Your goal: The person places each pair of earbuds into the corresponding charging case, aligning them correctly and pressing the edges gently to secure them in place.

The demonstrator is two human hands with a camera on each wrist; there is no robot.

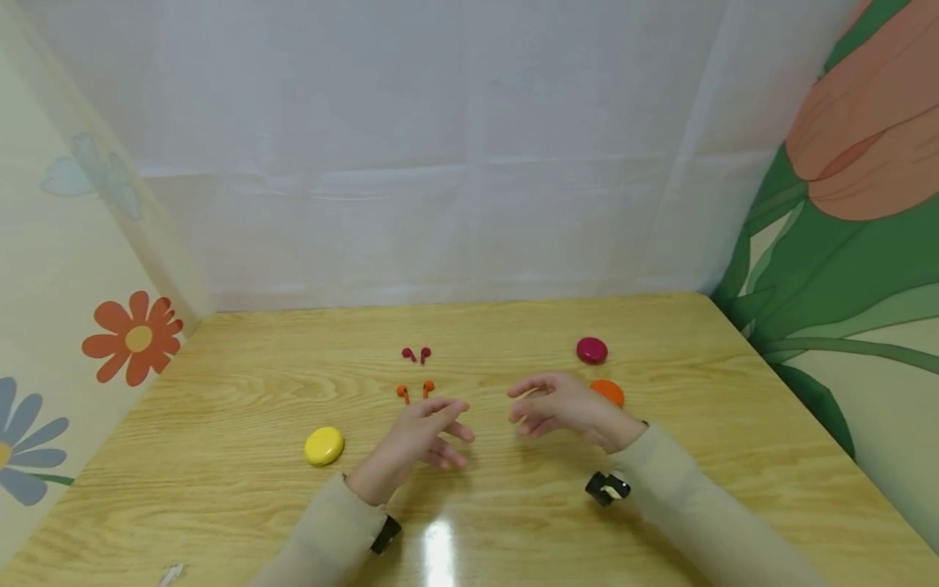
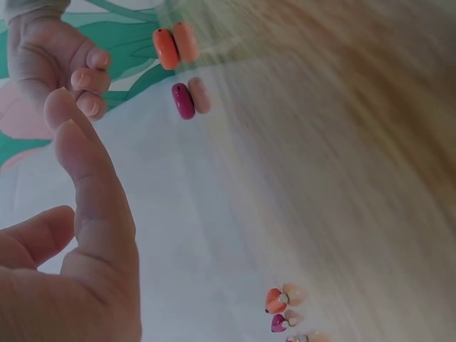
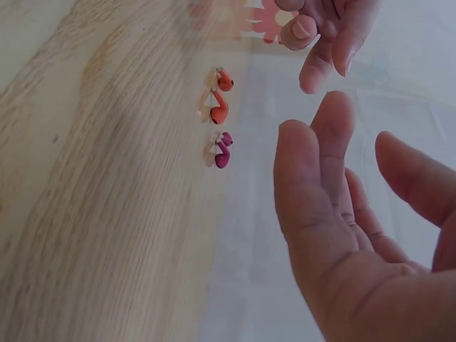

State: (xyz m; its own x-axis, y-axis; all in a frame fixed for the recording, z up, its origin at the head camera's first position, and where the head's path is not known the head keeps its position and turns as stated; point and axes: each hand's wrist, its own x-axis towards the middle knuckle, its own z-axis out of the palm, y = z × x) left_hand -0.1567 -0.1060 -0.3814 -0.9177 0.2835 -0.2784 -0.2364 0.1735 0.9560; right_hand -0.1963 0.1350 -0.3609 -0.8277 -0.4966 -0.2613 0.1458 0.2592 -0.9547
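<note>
My left hand [image 1: 421,436] hovers over the middle of the table with nothing in it, its fingers relaxed. Facing it, my right hand [image 1: 561,408] is also in the air and holds nothing. Just beyond the left hand lie two orange earbuds [image 1: 403,392], and behind them two magenta earbuds [image 1: 408,354]. An orange round case [image 1: 609,393] sits behind the right hand, which partly covers it. Farther back is a magenta round case [image 1: 592,350]. To the left of the left hand rests a yellow round case [image 1: 324,446].
The wooden table [image 1: 242,383] meets a white sheet [image 1: 469,204] at its back edge. Flower-painted panels stand at the left and right sides. A small whitish object [image 1: 172,575] lies at the front left. Dark cameras are strapped at both wrists.
</note>
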